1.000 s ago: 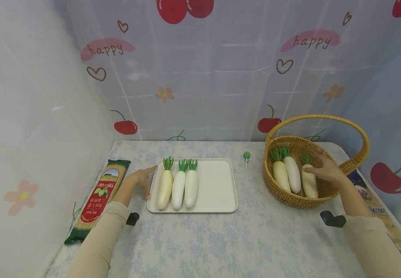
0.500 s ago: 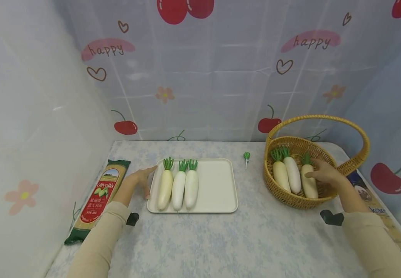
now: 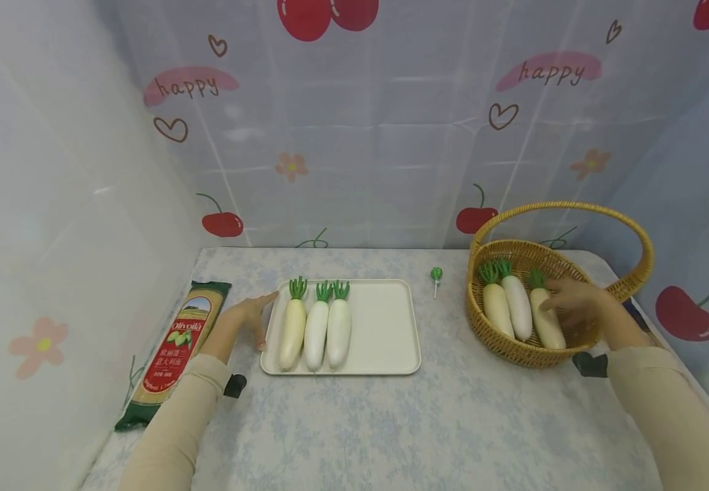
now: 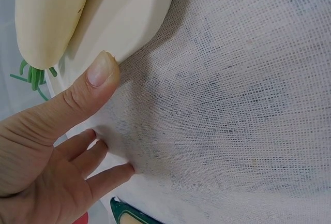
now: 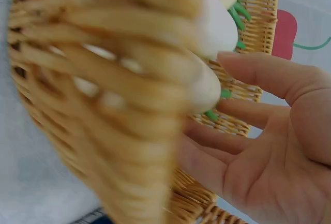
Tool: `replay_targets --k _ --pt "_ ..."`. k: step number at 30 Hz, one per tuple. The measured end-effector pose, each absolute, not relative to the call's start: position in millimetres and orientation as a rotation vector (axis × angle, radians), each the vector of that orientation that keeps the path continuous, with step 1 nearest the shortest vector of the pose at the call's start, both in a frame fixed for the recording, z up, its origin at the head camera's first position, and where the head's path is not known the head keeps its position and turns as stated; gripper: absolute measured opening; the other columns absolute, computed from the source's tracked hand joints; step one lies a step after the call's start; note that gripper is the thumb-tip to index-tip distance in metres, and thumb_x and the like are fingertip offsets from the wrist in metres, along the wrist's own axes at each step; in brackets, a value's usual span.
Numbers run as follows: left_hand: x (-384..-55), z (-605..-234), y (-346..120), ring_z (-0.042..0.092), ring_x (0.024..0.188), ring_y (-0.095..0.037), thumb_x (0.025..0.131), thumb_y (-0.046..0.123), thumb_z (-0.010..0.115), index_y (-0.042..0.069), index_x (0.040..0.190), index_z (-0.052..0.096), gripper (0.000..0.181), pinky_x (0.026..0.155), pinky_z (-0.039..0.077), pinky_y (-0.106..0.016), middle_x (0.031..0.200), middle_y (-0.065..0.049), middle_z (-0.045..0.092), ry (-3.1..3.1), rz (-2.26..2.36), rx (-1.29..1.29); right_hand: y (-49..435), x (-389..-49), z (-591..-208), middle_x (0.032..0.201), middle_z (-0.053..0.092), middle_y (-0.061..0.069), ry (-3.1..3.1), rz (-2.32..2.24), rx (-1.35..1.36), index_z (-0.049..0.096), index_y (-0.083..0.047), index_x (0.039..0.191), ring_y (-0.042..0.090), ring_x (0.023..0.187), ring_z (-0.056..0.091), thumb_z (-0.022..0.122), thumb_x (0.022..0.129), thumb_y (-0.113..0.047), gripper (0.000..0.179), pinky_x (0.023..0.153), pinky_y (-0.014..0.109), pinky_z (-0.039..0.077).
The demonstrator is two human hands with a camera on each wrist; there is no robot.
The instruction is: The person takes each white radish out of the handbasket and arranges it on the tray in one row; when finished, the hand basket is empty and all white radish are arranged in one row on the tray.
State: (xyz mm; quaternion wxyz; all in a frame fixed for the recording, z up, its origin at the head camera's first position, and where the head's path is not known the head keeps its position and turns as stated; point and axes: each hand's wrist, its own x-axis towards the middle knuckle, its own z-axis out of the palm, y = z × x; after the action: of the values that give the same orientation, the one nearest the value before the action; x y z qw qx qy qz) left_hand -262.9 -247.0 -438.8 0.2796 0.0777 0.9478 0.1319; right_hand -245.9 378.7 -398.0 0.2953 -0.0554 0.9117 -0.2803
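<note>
Three white radishes with green tops lie side by side on the left half of a white tray (image 3: 385,327). At the tray's left edge is my left hand (image 3: 250,319), fingers spread, with its thumb (image 4: 101,74) right at the rim. A wicker basket (image 3: 508,351) at the right contains three more radishes. My right hand (image 3: 575,300) reaches in beside the rightmost radish (image 3: 547,322), its fingers loosely extended around the upper end. In the right wrist view, the blurred basket wall hides part of that radish (image 5: 204,89), and the palm (image 5: 279,167) has nothing in it.
A spaghetti bag (image 3: 176,348) lies left of the left hand. A small green-headed lollipop (image 3: 437,275) sits between tray and basket. The tall basket handle (image 3: 637,259) arches behind the right hand. A printed curtain (image 3: 354,170) stands along the table's back.
The leafy end of the rightmost radish in the basket has shifted slightly left. My right hand has loosened from it, and its forearm has moved up and right. The left hand stays still.
</note>
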Motion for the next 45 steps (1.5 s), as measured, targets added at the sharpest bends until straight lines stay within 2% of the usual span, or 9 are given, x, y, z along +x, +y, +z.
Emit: replay_targets --k 5,9,14,20,24,27,32,39,45 --pt "-265 -441 -248 0.030 0.131 -0.049 0.058 0.007 0.090 0.011 0.153 0.012 0.123 0.091 0.045 -0.053 0.150 -0.029 0.022 2.539 0.357 0.200 380 -259 -392 0.139 -0.008 0.047 2.258 -0.845 -0.021 -0.009 0.020 0.139 0.060 0.128 0.012 0.052 0.095 -0.016 0.084 0.083 0.047 0.052" --pt "-266 -443 -249 0.029 0.131 -0.049 0.057 0.008 0.090 0.012 0.153 0.011 0.124 0.093 0.044 -0.054 0.150 -0.028 0.022 2.537 0.357 0.193 381 -266 -394 0.140 -0.014 0.045 2.194 -0.897 0.055 -0.017 0.014 0.140 0.059 0.129 0.016 0.052 0.094 -0.012 0.088 0.084 0.049 0.051" --pt "-265 -442 -249 0.030 0.131 -0.049 0.058 0.007 0.089 0.012 0.153 0.011 0.123 0.092 0.044 -0.054 0.150 -0.028 0.022 2.535 0.364 0.189 380 -272 -396 0.139 -0.019 0.044 2.148 -0.926 0.108 -0.017 0.016 0.139 0.058 0.128 0.021 0.054 0.091 -0.007 0.089 0.086 0.050 0.050" --pt "-263 -441 -248 0.030 0.131 -0.049 0.058 0.005 0.089 0.012 0.153 0.012 0.123 0.091 0.045 -0.053 0.149 -0.029 0.022 2.531 0.380 0.176 379 -277 -398 0.138 -0.022 0.044 2.119 -0.953 0.190 -0.021 0.015 0.138 0.056 0.125 0.033 0.059 0.088 -0.007 0.096 0.086 0.050 0.050" --pt "-263 -441 -248 0.031 0.130 -0.049 0.058 0.005 0.089 0.012 0.153 0.012 0.122 0.091 0.045 -0.052 0.149 -0.029 0.023 2.535 0.376 0.180 378 -277 -400 0.137 -0.025 0.044 2.058 -1.017 0.240 -0.032 0.010 0.134 0.056 0.128 0.026 0.061 0.087 -0.004 0.105 0.088 0.051 0.049" --pt "-263 -441 -248 0.032 0.130 -0.048 0.057 0.006 0.090 0.012 0.153 0.012 0.123 0.091 0.045 -0.052 0.149 -0.029 0.023 2.534 0.376 0.176 378 -275 -403 0.138 -0.025 0.044 2.015 -1.067 0.278 -0.039 0.006 0.131 0.057 0.129 0.021 0.062 0.086 -0.003 0.110 0.089 0.052 0.048" --pt "-263 -440 -247 0.033 0.130 -0.047 0.058 0.005 0.089 0.012 0.153 0.011 0.123 0.091 0.046 -0.051 0.149 -0.028 0.024 2.530 0.378 0.163 378 -273 -404 0.138 -0.018 0.046 2.050 -1.044 0.295 -0.036 0.006 0.133 0.056 0.124 0.033 0.065 0.084 -0.006 0.112 0.085 0.050 0.051" --pt "-262 -438 -245 0.031 0.131 -0.048 0.057 0.006 0.090 0.013 0.153 0.012 0.124 0.093 0.044 -0.053 0.148 -0.028 0.026 2.534 0.392 0.166 379 -277 -406 0.136 -0.001 0.051 2.145 -0.888 0.275 -0.026 0.016 0.134 0.050 0.105 0.054 0.066 0.084 -0.014 0.109 0.079 0.046 0.054" --pt "-260 -438 -246 0.029 0.132 -0.048 0.058 0.006 0.089 0.013 0.153 0.012 0.123 0.093 0.044 -0.053 0.149 -0.028 0.024 2.530 0.403 0.150 380 -277 -408 0.135 0.004 0.052 2.138 -0.877 0.254 -0.027 0.017 0.133 0.048 0.102 0.056 0.063 0.085 -0.014 0.107 0.079 0.047 0.054"
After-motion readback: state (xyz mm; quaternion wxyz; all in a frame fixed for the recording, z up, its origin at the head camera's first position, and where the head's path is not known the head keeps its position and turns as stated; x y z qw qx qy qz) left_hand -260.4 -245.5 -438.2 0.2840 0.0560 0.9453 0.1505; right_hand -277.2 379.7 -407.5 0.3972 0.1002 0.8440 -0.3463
